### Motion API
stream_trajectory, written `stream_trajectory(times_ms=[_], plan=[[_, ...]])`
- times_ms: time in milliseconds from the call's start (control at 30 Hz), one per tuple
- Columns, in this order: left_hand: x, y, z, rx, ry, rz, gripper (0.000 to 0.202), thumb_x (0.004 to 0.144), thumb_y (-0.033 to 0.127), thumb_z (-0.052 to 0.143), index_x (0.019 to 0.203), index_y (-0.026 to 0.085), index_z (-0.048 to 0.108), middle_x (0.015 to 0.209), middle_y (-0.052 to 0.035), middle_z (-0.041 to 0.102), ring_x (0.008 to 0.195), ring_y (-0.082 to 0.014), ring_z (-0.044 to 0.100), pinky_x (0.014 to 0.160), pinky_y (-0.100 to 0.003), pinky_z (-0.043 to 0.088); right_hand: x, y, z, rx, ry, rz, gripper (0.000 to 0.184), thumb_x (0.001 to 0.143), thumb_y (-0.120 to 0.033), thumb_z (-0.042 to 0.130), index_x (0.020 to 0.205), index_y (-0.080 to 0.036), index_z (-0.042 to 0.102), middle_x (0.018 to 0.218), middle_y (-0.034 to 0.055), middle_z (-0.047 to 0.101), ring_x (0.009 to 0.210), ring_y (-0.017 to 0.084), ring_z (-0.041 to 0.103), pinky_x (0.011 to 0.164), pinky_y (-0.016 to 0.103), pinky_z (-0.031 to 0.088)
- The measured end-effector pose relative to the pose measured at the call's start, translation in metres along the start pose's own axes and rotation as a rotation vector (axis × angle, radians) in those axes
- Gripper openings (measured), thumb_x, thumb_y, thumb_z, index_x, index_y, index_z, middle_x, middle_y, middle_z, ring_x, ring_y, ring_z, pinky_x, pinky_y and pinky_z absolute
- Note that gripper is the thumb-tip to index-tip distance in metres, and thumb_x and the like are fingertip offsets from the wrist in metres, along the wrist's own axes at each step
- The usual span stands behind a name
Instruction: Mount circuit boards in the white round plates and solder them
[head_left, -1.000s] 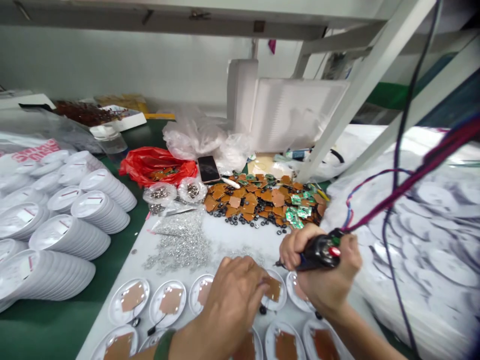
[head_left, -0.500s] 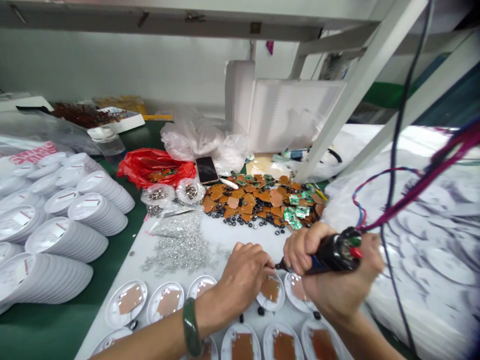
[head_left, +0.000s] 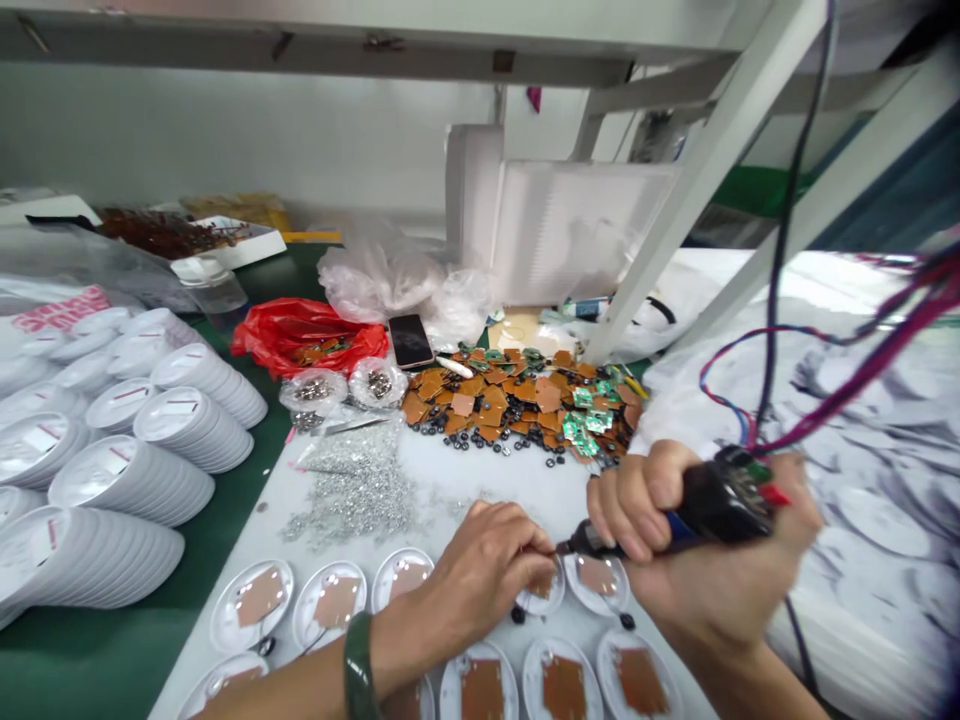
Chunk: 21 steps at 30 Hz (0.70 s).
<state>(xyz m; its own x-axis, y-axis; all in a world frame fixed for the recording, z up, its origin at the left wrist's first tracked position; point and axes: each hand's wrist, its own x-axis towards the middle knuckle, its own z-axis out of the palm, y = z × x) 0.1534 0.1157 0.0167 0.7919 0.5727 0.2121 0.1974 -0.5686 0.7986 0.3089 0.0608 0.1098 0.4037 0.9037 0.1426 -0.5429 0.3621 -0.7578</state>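
My right hand [head_left: 705, 560] is wrapped around a black electric screwdriver [head_left: 724, 500], its tip pointing left. At that tip, the fingers of my left hand [head_left: 487, 560] are pinched together; whatever lies between them is too small to make out. A green bangle [head_left: 360, 665] circles the left wrist. Below the fingertips sits a round white cover with a brown circuit board [head_left: 541, 597], partly hidden by the left hand. Beside it is another white cover [head_left: 598, 578] with a board in it. A heap of small silver screws [head_left: 360, 495] lies beyond my left hand.
Brown and green circuit boards [head_left: 510, 395] are piled behind the hands. Stacks of white covers [head_left: 127, 480] stand at left. A red bag [head_left: 307, 335], a phone [head_left: 410, 341] and plastic bags [head_left: 397, 280] lie farther back. A black cable [head_left: 784, 230] hangs at right near a slanted frame post [head_left: 697, 190].
My right hand and the screwdriver have moved right and tilted, the handle swinging outward. The left hand stays pinched near the tip, over the same cover, slightly lower. The view has shifted slightly.
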Motion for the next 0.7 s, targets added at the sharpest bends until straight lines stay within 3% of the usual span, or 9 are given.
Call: stream_trajectory(times_ms=[400,700], plan=[[-0.003,-0.003,0.007,-0.004,-0.01,-0.014,0.005,0.094,0.02,0.073,0.09,0.022,0.07,0.091,0.0039,0.073,0.086,-0.0148,0.064,0.089,-0.032,0.04,-0.008,-0.006,0.001,-0.06,0.006,-0.013,0.063,0.086,-0.074,0.049,0.055,-0.021,0.064,0.041,-0.0022,0.045,0.034,0.011,0.042,0.038,0.027,0.038],[-0.005,0.001,0.01,-0.058,0.008,-0.007,0.013,0.094,0.013,0.07,0.085,0.021,0.069,0.087,0.0035,0.072,0.085,-0.0147,0.064,0.088,-0.032,0.04,-0.012,-0.006,-0.002,-0.033,0.008,-0.005,0.063,0.086,-0.074,0.047,0.056,-0.021,0.064,0.04,-0.0027,0.044,0.033,0.011,0.041,0.037,0.027,0.038]])
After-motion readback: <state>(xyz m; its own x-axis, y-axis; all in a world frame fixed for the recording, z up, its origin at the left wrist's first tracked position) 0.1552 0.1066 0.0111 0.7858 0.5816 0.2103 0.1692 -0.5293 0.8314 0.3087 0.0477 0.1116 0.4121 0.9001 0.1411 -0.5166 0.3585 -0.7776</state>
